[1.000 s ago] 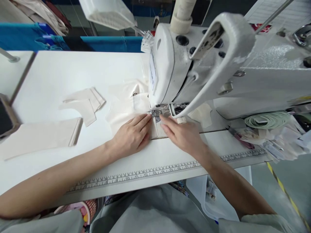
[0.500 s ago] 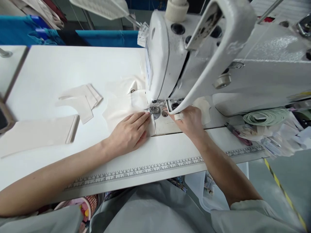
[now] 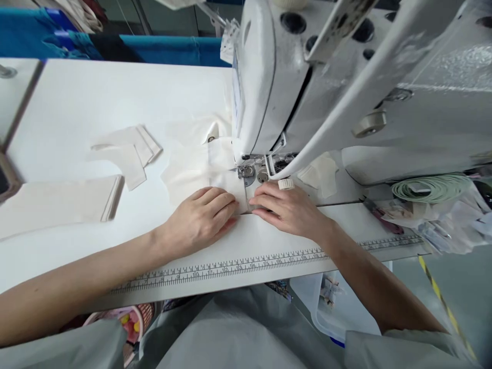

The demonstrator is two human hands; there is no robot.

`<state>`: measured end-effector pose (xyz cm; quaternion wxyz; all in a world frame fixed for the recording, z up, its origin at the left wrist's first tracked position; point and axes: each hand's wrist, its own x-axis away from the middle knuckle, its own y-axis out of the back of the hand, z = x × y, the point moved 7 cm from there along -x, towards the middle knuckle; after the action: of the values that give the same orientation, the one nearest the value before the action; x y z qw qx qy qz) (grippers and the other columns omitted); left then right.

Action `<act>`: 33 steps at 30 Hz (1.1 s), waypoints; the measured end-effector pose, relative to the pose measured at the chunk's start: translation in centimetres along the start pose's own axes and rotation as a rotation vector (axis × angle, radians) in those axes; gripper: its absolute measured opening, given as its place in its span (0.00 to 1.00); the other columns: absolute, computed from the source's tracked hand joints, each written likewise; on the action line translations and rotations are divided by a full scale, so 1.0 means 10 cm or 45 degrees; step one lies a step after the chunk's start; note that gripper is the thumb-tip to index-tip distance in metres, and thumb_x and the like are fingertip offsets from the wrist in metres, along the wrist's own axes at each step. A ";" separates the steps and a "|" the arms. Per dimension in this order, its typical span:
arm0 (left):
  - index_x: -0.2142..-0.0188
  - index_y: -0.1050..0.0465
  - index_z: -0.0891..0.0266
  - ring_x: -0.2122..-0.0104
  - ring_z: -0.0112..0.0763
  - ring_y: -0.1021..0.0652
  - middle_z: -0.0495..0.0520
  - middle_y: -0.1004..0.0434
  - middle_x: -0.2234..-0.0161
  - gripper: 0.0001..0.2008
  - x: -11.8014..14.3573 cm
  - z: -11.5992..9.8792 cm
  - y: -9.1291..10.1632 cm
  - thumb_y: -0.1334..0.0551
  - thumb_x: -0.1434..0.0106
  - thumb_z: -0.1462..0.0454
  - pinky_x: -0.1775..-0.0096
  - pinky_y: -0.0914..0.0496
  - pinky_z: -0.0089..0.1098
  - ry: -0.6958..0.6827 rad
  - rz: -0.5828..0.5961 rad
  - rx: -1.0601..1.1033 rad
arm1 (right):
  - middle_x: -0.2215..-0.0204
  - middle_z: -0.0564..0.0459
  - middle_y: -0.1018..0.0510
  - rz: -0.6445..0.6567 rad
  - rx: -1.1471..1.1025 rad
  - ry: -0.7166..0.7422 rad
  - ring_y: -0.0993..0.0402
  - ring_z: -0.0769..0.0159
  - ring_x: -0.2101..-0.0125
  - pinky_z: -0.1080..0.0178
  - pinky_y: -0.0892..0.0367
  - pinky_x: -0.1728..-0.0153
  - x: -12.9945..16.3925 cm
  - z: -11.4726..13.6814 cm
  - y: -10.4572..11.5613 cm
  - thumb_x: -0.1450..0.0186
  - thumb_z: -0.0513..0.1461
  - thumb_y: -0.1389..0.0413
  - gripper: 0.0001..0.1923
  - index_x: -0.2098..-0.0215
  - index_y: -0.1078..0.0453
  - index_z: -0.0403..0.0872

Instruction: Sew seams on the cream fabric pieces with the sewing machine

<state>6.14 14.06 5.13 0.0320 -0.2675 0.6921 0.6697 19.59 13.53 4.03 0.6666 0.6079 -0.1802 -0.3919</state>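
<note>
A cream fabric piece (image 3: 192,171) lies on the white table (image 3: 96,97), its right edge under the presser foot (image 3: 246,171) of a white sewing machine (image 3: 326,87). My left hand (image 3: 202,218) lies flat on the near edge of the fabric, fingers together and pointing right. My right hand (image 3: 286,207) rests palm down just right of it, in front of the presser foot, fingertips touching the fabric's edge. Neither hand is closed around anything.
A stack of folded cream panels (image 3: 57,202) and smaller cut pieces (image 3: 128,151) lie at the left. A ruler strip (image 3: 230,266) runs along the table's front edge. A coiled green tape (image 3: 426,187) and clutter sit at the right. Blue bins (image 3: 169,48) stand behind.
My right hand has come back from the machine's underside and now lies flat in front of the presser foot. My left hand has slid slightly toward me on the fabric.
</note>
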 end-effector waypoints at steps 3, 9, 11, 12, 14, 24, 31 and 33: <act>0.59 0.27 0.66 0.59 0.38 0.22 0.58 0.22 0.58 0.07 0.01 -0.04 -0.04 0.44 0.34 0.71 0.59 0.25 0.38 -0.031 0.020 -0.085 | 0.63 0.51 0.23 -0.038 0.000 -0.019 0.30 0.67 0.64 0.63 0.40 0.67 0.03 -0.01 -0.03 0.28 0.41 0.52 0.12 0.59 0.27 0.45; 0.59 0.29 0.65 0.60 0.37 0.22 0.56 0.21 0.60 0.06 0.00 0.00 -0.03 0.44 0.33 0.70 0.63 0.25 0.35 0.024 -0.009 -0.073 | 0.64 0.53 0.23 -0.080 0.009 0.013 0.32 0.69 0.66 0.63 0.41 0.66 0.10 0.04 0.01 0.28 0.39 0.51 0.11 0.58 0.27 0.46; 0.59 0.30 0.65 0.61 0.35 0.22 0.56 0.21 0.61 0.06 -0.01 0.04 -0.02 0.45 0.32 0.69 0.63 0.25 0.34 0.083 -0.005 -0.010 | 0.65 0.53 0.23 -0.061 0.026 0.005 0.32 0.69 0.66 0.63 0.41 0.65 0.12 0.05 0.02 0.28 0.38 0.51 0.11 0.58 0.27 0.47; 0.58 0.30 0.65 0.62 0.34 0.22 0.56 0.21 0.62 0.06 -0.02 0.06 -0.02 0.45 0.32 0.69 0.63 0.25 0.34 0.106 0.001 0.015 | 0.65 0.53 0.23 -0.049 0.036 0.005 0.32 0.69 0.66 0.63 0.41 0.65 0.12 0.05 0.02 0.28 0.38 0.51 0.11 0.58 0.27 0.47; 0.58 0.31 0.65 0.63 0.33 0.23 0.56 0.21 0.62 0.06 -0.03 0.08 -0.02 0.45 0.32 0.69 0.63 0.25 0.33 0.120 0.010 0.036 | 0.65 0.53 0.23 -0.038 0.054 0.015 0.32 0.69 0.66 0.63 0.42 0.64 0.12 0.07 0.02 0.28 0.38 0.51 0.11 0.58 0.26 0.47; 0.59 0.29 0.68 0.62 0.37 0.23 0.56 0.22 0.60 0.05 -0.03 0.00 -0.04 0.41 0.35 0.72 0.67 0.26 0.33 -0.104 0.042 -0.128 | 0.67 0.52 0.25 -0.093 0.040 0.065 0.33 0.69 0.67 0.63 0.42 0.64 0.12 0.09 0.05 0.29 0.37 0.51 0.11 0.60 0.26 0.45; 0.60 0.29 0.69 0.62 0.37 0.23 0.58 0.21 0.61 0.05 -0.03 0.02 -0.04 0.41 0.36 0.72 0.68 0.27 0.34 -0.090 -0.040 -0.098 | 0.70 0.53 0.26 -0.085 0.050 0.161 0.35 0.68 0.69 0.61 0.42 0.63 0.14 0.17 0.04 0.30 0.36 0.51 0.10 0.60 0.27 0.45; 0.60 0.29 0.69 0.62 0.37 0.23 0.58 0.21 0.61 0.04 -0.03 0.04 -0.05 0.40 0.36 0.72 0.67 0.27 0.34 -0.068 -0.041 -0.063 | 0.70 0.53 0.26 -0.071 0.068 0.195 0.35 0.68 0.69 0.61 0.42 0.62 0.14 0.20 0.03 0.30 0.36 0.51 0.10 0.59 0.27 0.45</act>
<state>6.52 14.53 4.77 0.0547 -0.2612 0.6697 0.6930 19.10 11.11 4.39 0.6507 0.6585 -0.1221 -0.3578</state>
